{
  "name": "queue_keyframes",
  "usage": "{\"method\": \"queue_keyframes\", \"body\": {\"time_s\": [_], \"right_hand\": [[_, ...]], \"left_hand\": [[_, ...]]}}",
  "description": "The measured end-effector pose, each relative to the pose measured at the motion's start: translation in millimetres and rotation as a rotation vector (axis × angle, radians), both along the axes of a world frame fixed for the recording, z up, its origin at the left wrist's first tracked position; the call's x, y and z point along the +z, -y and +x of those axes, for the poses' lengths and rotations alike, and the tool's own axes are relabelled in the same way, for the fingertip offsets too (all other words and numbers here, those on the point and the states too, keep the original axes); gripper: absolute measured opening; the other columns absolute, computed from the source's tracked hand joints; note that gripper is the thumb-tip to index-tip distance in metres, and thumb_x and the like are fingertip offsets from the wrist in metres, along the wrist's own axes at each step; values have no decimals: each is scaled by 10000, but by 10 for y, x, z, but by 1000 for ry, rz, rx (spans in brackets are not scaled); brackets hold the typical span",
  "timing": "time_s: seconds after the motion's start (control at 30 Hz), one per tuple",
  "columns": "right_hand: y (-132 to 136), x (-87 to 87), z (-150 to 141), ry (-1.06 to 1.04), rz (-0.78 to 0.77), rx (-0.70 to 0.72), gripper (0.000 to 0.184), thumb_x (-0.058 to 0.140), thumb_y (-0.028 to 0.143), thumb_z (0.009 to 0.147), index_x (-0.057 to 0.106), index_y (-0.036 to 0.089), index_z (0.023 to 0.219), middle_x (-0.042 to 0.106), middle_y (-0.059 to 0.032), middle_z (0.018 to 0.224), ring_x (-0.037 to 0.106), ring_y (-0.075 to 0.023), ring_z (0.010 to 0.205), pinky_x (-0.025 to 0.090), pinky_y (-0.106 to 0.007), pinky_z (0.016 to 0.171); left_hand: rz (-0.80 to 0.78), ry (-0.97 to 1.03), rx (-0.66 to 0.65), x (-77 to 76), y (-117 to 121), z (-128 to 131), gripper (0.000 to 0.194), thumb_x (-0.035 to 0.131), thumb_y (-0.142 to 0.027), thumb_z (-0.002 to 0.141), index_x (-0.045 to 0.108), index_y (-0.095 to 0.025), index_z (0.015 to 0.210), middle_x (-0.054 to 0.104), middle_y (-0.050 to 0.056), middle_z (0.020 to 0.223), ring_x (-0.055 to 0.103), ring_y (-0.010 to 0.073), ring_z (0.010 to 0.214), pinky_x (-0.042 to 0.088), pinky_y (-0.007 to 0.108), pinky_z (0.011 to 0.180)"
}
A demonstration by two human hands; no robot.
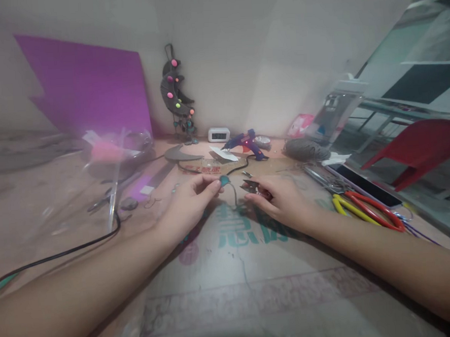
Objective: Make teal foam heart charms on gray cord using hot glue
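My left hand (196,195) pinches a small teal piece (224,180) between thumb and fingers. A short grey cord (234,193) curves down from that piece over the sheet. To its right, my right hand (283,198) is closed around small dark thread snips (250,186), their blades pointing left, apart from the cord. Part of the snips is hidden by my fingers. Beyond both hands lie a grey crescent shape (180,154) and a blue glue gun (254,149) with a small red light.
A moon hanging with coloured pom-poms (172,93) is against the wall, beside a purple sheet (93,80). A white clock (219,134), grey yarn (305,150), a phone (365,184) and red-handled scissors (372,208) lie around. A black cable (62,255) crosses at left.
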State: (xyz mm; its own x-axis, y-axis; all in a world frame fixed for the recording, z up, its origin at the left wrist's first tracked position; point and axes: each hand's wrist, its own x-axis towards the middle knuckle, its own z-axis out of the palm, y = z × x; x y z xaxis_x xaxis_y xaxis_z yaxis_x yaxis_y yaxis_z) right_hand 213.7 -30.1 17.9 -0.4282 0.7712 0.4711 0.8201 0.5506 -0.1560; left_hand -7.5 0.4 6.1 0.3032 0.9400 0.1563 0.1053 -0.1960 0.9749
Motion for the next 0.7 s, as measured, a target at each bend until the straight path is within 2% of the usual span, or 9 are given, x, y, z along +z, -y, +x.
{"method": "queue_keyframes", "body": {"time_s": [0.13,0.23,0.37,0.5,0.7], "right_hand": [[-17,-2,7,50,-17,-92,357,508,348,948,574,154,1241,676,-43,748,602,-185,641,406,-274,589],[-21,-11,-8,80,-16,-118,348,494,322,952,556,136,1239,708,-89,876,645,-219,728,447,-303,628],[-29,-10,-7,122,28,-14,284,496,325,962,614,167,1167,691,-95,945,645,-223,807,481,-322,689],[-59,-32,28,119,49,10,331,479,318,975,583,200,1266,666,-88,965,628,-209,818,498,-329,707],[-52,-44,21,98,84,44,378,450,267,978,532,133,1322,672,-146,1093,635,-249,947,519,-399,805]], "left_hand": [[-15,25,-13,3,6,10,198,581,-350,886,633,-159,873,674,33,892,600,146,792,464,263,720],[-24,32,-11,-3,12,16,195,584,-353,881,629,-164,861,669,29,877,600,147,795,464,262,718],[-14,28,-10,0,7,17,195,579,-356,883,632,-172,843,671,25,865,599,146,782,460,264,713],[-8,18,1,-7,-10,16,201,588,-360,874,634,-169,832,676,30,856,607,154,781,471,275,728],[-3,24,-25,-22,-19,14,216,590,-377,865,638,-166,852,671,31,858,600,157,781,463,281,734]]}}
